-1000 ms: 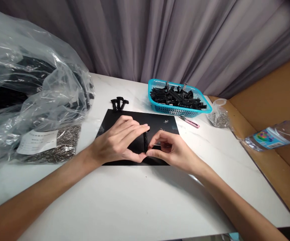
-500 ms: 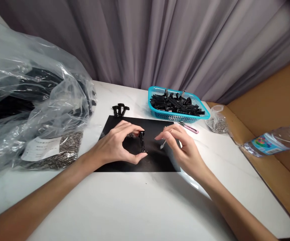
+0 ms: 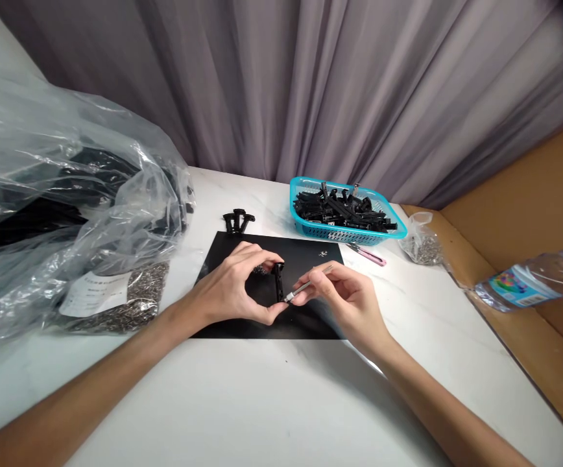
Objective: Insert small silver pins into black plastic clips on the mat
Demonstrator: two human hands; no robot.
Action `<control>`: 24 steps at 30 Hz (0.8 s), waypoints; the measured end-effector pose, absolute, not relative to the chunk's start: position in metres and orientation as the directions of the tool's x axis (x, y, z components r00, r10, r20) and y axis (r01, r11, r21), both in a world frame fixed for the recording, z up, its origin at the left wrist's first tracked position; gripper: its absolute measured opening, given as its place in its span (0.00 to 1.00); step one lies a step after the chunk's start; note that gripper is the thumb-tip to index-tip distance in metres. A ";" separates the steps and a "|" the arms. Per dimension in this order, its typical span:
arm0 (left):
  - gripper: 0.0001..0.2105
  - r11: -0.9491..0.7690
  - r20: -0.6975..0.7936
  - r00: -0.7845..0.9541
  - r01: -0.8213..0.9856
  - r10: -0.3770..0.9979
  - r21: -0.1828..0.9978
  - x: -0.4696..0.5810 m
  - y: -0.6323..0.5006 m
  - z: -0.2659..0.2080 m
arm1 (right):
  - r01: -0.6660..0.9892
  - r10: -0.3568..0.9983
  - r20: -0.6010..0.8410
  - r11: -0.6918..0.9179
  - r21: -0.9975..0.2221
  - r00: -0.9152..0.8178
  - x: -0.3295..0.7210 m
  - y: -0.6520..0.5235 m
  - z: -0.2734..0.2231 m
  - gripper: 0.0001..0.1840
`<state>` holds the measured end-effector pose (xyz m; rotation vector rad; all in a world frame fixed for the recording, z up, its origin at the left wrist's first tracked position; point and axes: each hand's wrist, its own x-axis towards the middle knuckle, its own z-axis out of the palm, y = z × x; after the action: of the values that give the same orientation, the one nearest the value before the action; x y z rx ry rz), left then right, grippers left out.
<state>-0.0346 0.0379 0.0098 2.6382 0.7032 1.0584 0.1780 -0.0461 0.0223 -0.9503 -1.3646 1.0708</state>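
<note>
Left grip (image 3: pixel 233 283) holds black part (image 3: pixel 278 284), right grip (image 3: pixel 350 297) a tool (image 3: pixel 301 288) (seemingly touching it).

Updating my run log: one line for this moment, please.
left hand: pinching black part | right hand: holding thin tool, tip near part's lower end

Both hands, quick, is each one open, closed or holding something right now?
Left hand: closed, holding a small black part between thumb and fingers.
Right hand: closed, holding a thin tool.
</note>
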 end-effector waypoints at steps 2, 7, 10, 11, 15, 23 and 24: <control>0.25 -0.854 0.586 0.621 0.362 0.520 0.374 -0.035 0.037 0.010 | -0.014 0.958 0.279 0.278 -0.960 -0.066 0.178 -0.047 0.023 0.13; 0.24 -0.839 0.623 0.563 0.397 0.542 0.372 -0.033 0.032 0.013 | 0.016 0.958 0.283 0.284 -0.959 -0.050 0.179 -0.049 0.024 0.15; 0.24 -0.839 0.637 0.549 0.401 0.541 0.367 -0.031 0.029 0.013 | -0.009 0.957 0.282 0.282 -0.959 -0.068 0.179 -0.050 0.022 0.14; 0.24 -0.842 0.640 0.548 0.396 0.538 0.368 -0.030 0.029 0.013 | -0.013 0.956 0.283 0.283 -0.959 -0.074 0.179 -0.051 0.022 0.14; 0.24 -0.850 0.658 0.540 0.378 0.524 0.366 -0.029 0.029 0.013 | -0.003 0.947 0.314 0.314 -0.949 -0.067 0.179 -0.053 0.023 0.13; 0.23 -0.861 0.693 0.519 0.377 0.501 0.341 -0.029 0.030 0.016 | 0.017 0.946 0.323 0.323 -0.946 -0.044 0.176 -0.054 0.022 0.12; 0.23 -0.862 0.696 0.517 0.378 0.499 0.337 -0.029 0.030 0.016 | 0.016 0.945 0.325 0.326 -0.945 -0.039 0.176 -0.054 0.021 0.12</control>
<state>-0.0295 0.0303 0.0160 2.6087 0.7585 1.2676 0.1757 -0.0538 0.0214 -0.9586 -1.3903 0.9757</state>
